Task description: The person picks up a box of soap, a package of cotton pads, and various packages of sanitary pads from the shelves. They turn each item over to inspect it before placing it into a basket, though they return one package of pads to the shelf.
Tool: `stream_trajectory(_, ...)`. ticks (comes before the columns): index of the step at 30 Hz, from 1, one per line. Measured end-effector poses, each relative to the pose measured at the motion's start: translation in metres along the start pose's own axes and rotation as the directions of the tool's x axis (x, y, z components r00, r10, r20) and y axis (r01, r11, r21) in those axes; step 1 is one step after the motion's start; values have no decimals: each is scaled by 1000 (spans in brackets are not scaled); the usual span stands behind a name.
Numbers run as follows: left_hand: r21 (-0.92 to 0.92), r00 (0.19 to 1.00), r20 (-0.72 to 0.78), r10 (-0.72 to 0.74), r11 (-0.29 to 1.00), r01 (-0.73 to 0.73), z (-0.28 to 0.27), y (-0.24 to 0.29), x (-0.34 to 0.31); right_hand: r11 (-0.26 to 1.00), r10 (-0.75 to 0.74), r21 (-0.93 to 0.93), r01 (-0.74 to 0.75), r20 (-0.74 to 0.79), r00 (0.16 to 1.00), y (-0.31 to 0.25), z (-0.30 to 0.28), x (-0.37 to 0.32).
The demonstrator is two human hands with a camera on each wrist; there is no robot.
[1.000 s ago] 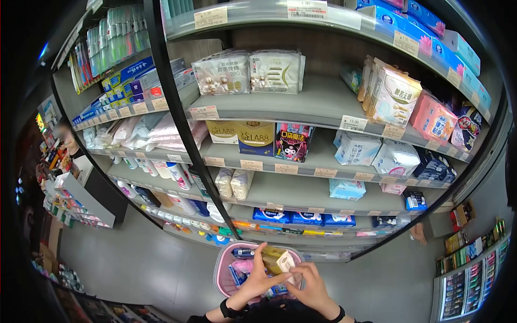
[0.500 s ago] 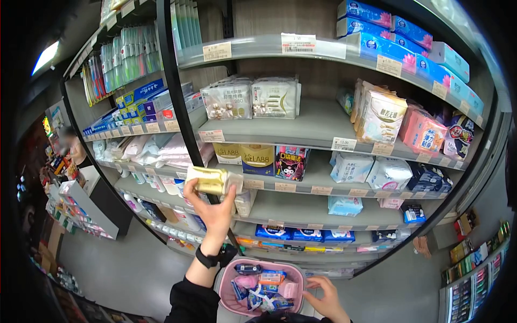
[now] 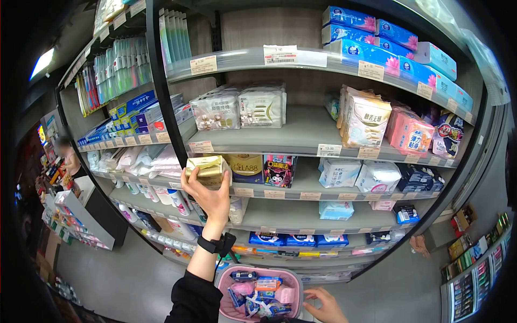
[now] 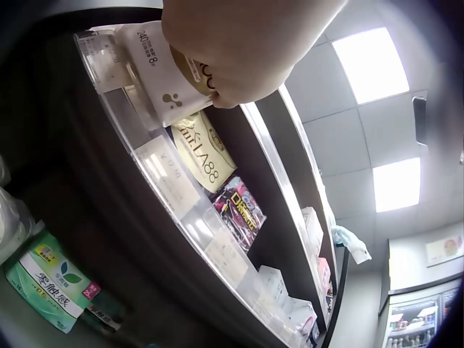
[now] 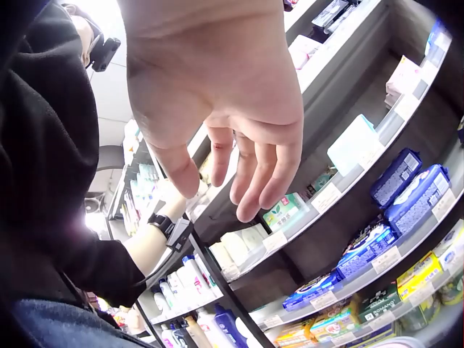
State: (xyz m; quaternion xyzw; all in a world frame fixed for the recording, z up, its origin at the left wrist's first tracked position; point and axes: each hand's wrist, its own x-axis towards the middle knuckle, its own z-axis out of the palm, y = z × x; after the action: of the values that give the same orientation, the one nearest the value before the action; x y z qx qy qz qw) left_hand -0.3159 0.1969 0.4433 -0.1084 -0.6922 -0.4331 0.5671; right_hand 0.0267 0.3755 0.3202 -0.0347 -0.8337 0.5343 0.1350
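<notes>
My left hand (image 3: pixel 212 203) grips a gold and white soft pack (image 3: pixel 205 166) by its sides, at the edge of the middle shelf. Just right of the pack stands a gold box (image 3: pixel 247 169), and beside that a dark box with a cartoon figure (image 3: pixel 279 171). In the left wrist view the white side of the pack (image 4: pixel 156 69) shows over the shelf lip, its far end hidden by the hand. Low at the right of the pink basket (image 3: pixel 299 281), my right hand (image 3: pixel 326 307) holds nothing, its fingers loosely bent in the right wrist view.
Packs of pads (image 3: pixel 340 175) sit farther right on the same shelf. A clear lip with price tags (image 3: pixel 304 195) runs along its front. A black upright post (image 3: pixel 169 107) divides the shelving at left. Several packets (image 3: pixel 266 282) lie inside the basket.
The left hand has lifted the pack from over the basket up to the middle shelf, turning it on the way. The right hand has let go of it and drawn off to the right.
</notes>
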Motion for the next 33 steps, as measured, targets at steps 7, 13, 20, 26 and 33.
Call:
stream_trajectory(7, 70, 998, 4, 65, 995, -65, 12, -4, 2, 1000, 2, -5, -1, 42, 999, 0, 1, -1)
stream_trajectory(13, 252, 985, 72, 157, 953, -170, 10, -6, -1, 998, 54, 33, -56, 62, 997, 2, 2, -2)
stream_trajectory(20, 200, 959, 207, 195, 951, -237, 13, -11, -8, 1000, 7, 1, -7, 135, 991, 3, -5, 3)
stream_trajectory(26, 207, 946, 279, 168, 951, -230, 8, -7, -4, 998, 66, 3, -67, 133, 989, -1, 0, 1)
stream_trajectory(33, 100, 959, 262, 110, 985, -140, 10, -16, -13, 999, 28, 37, -33, 135, 990, 7, 1, 2)
